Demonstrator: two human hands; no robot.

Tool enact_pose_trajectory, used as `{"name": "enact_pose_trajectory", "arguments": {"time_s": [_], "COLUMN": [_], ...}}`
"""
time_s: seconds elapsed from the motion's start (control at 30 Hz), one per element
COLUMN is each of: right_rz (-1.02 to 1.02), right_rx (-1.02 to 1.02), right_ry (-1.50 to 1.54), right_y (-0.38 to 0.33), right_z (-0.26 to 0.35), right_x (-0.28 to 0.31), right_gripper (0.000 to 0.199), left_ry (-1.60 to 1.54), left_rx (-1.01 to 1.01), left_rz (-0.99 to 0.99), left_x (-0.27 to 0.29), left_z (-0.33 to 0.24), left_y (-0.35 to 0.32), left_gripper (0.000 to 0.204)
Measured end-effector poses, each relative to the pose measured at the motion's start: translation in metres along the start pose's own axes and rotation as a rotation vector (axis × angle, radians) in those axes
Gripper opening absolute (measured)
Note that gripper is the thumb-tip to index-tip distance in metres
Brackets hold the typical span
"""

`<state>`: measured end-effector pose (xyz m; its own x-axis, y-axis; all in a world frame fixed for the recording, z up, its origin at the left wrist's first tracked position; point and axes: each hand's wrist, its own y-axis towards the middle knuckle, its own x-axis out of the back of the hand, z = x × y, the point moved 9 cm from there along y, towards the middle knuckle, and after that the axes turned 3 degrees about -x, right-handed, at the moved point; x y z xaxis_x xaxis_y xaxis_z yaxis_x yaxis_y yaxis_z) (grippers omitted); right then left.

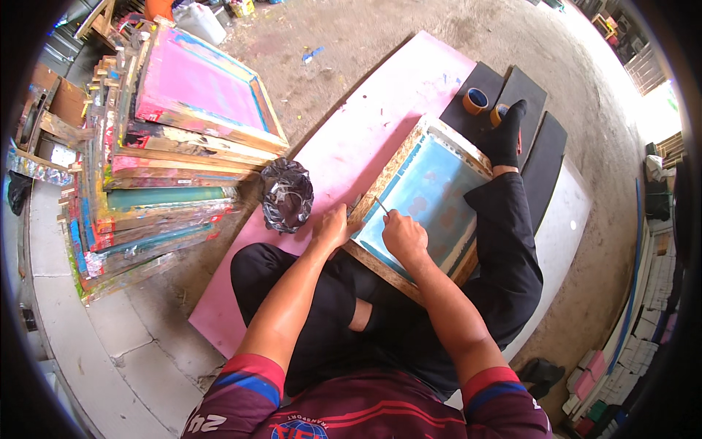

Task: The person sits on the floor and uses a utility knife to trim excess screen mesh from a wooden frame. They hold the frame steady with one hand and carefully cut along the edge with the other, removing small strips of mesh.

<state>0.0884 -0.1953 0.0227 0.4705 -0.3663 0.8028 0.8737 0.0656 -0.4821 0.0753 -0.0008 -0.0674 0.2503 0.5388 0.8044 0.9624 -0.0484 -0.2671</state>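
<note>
A screen-printing frame (391, 173) with blue mesh (431, 183) lies tilted across my legs. The wooden rim is worn and brown, and pale reddish blotches mark the mesh. My right hand (406, 235) is closed round a thin, dark, rod-like tool (381, 205), its tip at the inner edge of the left rim. The tool's exact kind is too small to tell. At the frame's near left side, my left hand (333, 228) is closed on the rim, with its fingertips partly hidden. A crumpled black plastic bag (287, 196) sits just left of that hand.
Many paint-stained frames (205, 80) are stacked at the left. Under me lies a pink board (351, 143), with dark boards (547, 157) to the right. Two tape rolls, one orange-brown (475, 102), rest by my socked foot (504, 135). A blue scrap (313, 55) lies on the concrete floor.
</note>
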Motion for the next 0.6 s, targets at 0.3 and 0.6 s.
{"name": "enact_pose_trajectory", "arguments": {"time_s": [0.3, 0.6], "right_rz": [-0.082, 0.177], "right_rx": [0.083, -0.073], "right_ry": [0.226, 0.519], "right_y": [0.011, 0.021], "right_z": [-0.015, -0.028], "right_x": [-0.023, -0.043], "right_gripper": [0.033, 0.038], "left_ry": [0.028, 0.025], "left_rx": [0.016, 0.046], "left_rz": [-0.022, 0.02], "left_x": [0.006, 0.017], "left_z": [-0.011, -0.014], "left_y": [-0.004, -0.003], "left_gripper": [0.067, 0.07]}}
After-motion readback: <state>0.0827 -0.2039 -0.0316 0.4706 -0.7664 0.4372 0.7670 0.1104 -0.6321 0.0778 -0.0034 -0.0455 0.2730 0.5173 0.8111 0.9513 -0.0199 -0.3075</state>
